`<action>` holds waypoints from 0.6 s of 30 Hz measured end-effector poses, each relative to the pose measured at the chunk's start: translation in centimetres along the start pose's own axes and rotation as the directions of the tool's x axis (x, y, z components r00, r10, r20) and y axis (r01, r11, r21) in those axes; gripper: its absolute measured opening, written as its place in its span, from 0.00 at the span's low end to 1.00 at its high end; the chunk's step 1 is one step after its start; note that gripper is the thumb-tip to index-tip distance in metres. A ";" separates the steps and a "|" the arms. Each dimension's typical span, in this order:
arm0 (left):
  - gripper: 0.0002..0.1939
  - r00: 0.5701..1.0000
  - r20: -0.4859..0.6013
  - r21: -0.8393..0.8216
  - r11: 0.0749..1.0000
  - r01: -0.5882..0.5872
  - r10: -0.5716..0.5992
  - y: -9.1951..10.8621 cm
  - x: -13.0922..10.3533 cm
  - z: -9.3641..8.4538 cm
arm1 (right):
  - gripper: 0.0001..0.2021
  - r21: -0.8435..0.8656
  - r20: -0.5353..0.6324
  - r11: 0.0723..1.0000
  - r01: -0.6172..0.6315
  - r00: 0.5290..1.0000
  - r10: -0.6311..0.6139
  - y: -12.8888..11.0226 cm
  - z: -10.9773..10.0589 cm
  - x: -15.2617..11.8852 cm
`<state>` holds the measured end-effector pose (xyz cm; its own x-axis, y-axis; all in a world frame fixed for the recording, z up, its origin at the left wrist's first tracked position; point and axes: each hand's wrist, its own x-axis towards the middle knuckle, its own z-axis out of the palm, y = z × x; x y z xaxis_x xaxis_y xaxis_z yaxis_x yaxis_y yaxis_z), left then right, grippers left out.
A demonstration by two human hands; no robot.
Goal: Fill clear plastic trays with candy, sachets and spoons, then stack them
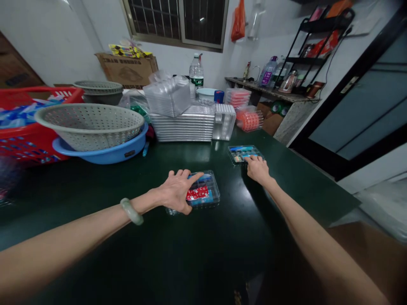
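Observation:
Two clear plastic cases lie on the dark green table. My left hand rests over the left part of the nearer plastic case, fingers and thumb spread. Inside this case are a red patterned packet and blue items, partly covered by my hand. A pale green bangle circles my left wrist. Farther off to the right, my right hand has its fingers closed at the near right edge of the other plastic case. Blue pieces and a small pale item show in it; the fingertips are partly hidden.
Stacked clear plastic trays stand at the table's back. To the left are a grey colander in a blue basin and a red basket. Orange-filled plastic packs sit at the back right, near a stone counter.

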<state>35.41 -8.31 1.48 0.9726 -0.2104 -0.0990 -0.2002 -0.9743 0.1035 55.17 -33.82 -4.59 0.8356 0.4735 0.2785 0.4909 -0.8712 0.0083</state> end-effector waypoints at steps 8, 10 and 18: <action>0.52 0.991 -0.041 -0.098 0.988 0.123 -0.127 -0.7 -3.5 -1.7 | 0.20 0.064 -0.072 0.986 0.155 0.986 -0.151 -6.1 -3.2 -12.4; 0.52 0.991 -0.087 -0.073 0.993 0.098 -0.104 0.9 -2.9 -2.7 | 0.20 0.183 -0.128 0.971 0.152 0.983 -0.129 -6.9 -4.1 -14.2; 0.58 0.992 -0.082 0.036 0.995 -0.092 0.095 8.2 4.8 -2.8 | 0.18 0.678 -0.113 0.721 -0.143 0.949 0.294 -2.7 -4.6 -15.8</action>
<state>38.80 -17.09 4.61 0.9555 -0.2947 -0.0076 -0.2933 -0.9529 0.0765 39.52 -39.55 -4.64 0.9096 0.1785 0.3752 0.4018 -0.6073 -0.6853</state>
